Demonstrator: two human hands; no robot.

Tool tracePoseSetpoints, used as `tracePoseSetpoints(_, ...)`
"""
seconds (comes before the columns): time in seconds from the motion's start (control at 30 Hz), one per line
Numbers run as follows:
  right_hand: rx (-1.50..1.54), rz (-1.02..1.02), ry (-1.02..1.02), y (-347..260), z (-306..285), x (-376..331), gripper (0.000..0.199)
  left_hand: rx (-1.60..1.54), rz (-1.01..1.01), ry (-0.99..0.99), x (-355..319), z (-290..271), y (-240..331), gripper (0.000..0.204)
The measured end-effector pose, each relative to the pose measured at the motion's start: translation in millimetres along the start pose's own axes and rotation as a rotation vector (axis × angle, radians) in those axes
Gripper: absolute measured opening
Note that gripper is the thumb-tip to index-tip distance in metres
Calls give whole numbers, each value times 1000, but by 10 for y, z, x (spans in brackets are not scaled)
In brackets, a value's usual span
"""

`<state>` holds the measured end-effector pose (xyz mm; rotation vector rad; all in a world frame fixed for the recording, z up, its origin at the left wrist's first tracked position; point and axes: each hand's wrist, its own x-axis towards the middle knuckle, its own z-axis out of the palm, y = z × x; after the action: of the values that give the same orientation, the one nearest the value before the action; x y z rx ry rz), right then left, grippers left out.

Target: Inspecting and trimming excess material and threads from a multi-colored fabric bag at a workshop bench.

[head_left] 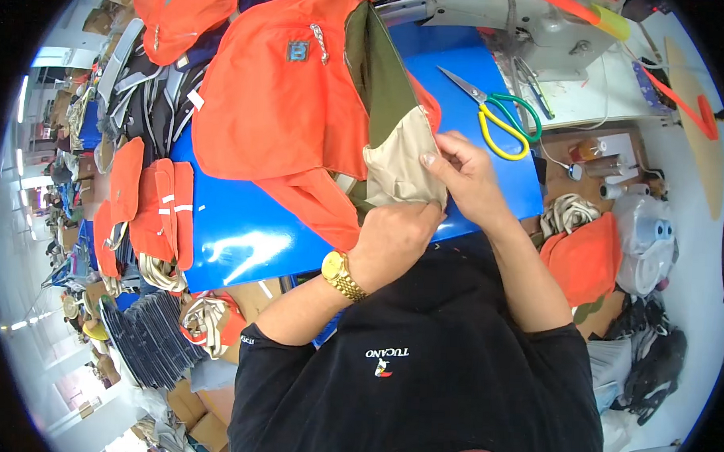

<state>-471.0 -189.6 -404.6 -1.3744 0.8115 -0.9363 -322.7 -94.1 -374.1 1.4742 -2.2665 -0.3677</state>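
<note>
An orange fabric bag point(270, 103) with a dark square patch and a cord pull lies across the blue work surface. Its side is turned out, showing olive green cloth point(375, 75) and a beige fabric panel point(400, 156). My left hand point(397, 239), with a gold watch at the wrist, is closed on the lower edge of the beige panel; its fingertips are partly hidden. Higher up, my right hand point(463, 174) pinches the panel's right edge between thumb and fingers. Yellow and green handled scissors point(497, 115) lie beyond my right hand, touched by neither.
A sewing machine point(544, 41) stands at the far right on a white table. Orange pieces point(159, 211) with straps hang at the blue surface's left edge. Below them sits a stack of dark panels point(147, 338). To my right are an orange piece point(584, 258) and plastic-wrapped rolls point(644, 244).
</note>
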Motion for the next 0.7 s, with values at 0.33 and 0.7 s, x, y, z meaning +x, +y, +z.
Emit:
tracePoseSetpoints(0.33, 19, -33, -24, -102, 51, 440, 24, -50, -284, 447, 743, -941, -562, 41)
tracePoseSetpoints(0.7, -103, 78, -235, -311, -187, 613, 27, 383, -113, 399, 949, -1049, -914, 40)
